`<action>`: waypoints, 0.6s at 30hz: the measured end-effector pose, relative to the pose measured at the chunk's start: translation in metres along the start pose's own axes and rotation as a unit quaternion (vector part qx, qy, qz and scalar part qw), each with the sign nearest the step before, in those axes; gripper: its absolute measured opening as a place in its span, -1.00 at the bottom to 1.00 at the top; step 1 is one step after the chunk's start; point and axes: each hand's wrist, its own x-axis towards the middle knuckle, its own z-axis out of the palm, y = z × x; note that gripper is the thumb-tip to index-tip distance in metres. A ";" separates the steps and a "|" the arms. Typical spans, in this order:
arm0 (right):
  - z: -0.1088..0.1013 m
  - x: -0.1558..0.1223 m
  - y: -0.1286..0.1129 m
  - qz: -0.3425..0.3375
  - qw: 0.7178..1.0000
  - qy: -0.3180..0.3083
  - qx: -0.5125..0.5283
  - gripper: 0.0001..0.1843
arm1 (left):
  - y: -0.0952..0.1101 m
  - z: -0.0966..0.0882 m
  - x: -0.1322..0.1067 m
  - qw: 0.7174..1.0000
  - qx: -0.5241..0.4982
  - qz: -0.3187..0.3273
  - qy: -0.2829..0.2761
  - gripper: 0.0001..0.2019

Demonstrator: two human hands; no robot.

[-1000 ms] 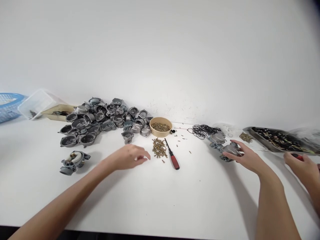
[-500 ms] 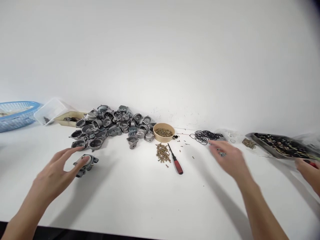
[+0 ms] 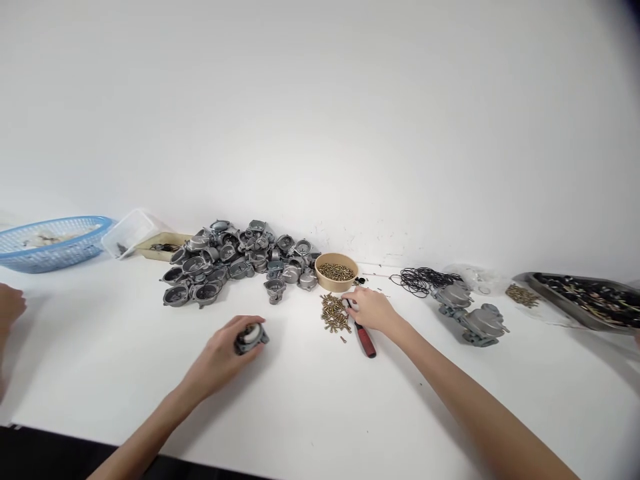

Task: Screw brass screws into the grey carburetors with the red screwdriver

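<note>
My left hand (image 3: 223, 353) is wrapped round a grey metal carburetor (image 3: 253, 338) with a round white part showing in its open top, just above the table. My right hand (image 3: 373, 308) reaches to the tip end of a screwdriver (image 3: 366, 341) with a red and black handle. Its thumb and index finger close around the dark shaft, while the handle lies on the table. Beside those fingertips spreads a loose heap of small brass-coloured screws (image 3: 334, 313). Behind it stands a round tan bowl (image 3: 337, 283) holding more screws.
Grey metal castings (image 3: 205, 291) are piled at back left, near a blue basket (image 3: 60, 257) and a clear tub (image 3: 131, 230). Two carburetors (image 3: 484, 321) stand at right, before black rubber rings (image 3: 423, 280). A metal tray (image 3: 575, 310) lies far right. Another person's hand (image 3: 10, 303) shows at left.
My right hand has moved left to the screwdriver, uncovering the carburetors on the right. My left hand has closed on its carburetor and brought it rightward. The view has shifted slightly.
</note>
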 end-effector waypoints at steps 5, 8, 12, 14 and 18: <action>0.000 0.011 0.006 0.000 1.000 -0.023 0.006 -0.51 | 0.038 0.041 0.033 0.964 -0.068 0.202 -0.159 -0.60; -0.001 0.016 0.009 0.000 1.000 -0.024 0.016 -0.59 | 0.053 0.072 0.050 0.930 -0.093 0.300 -0.190 -0.56; -0.001 0.019 0.013 -0.002 0.999 -0.021 0.033 -0.76 | 0.062 0.106 0.060 0.904 -0.123 0.373 -0.170 -0.55; 0.000 0.020 0.014 -0.001 0.999 -0.016 0.040 -0.83 | 0.062 0.115 0.061 0.896 -0.139 0.393 -0.154 -0.53; 0.006 0.026 0.015 0.006 0.998 0.001 0.055 -0.75 | 0.057 0.115 0.063 0.895 -0.144 0.393 -0.152 -0.52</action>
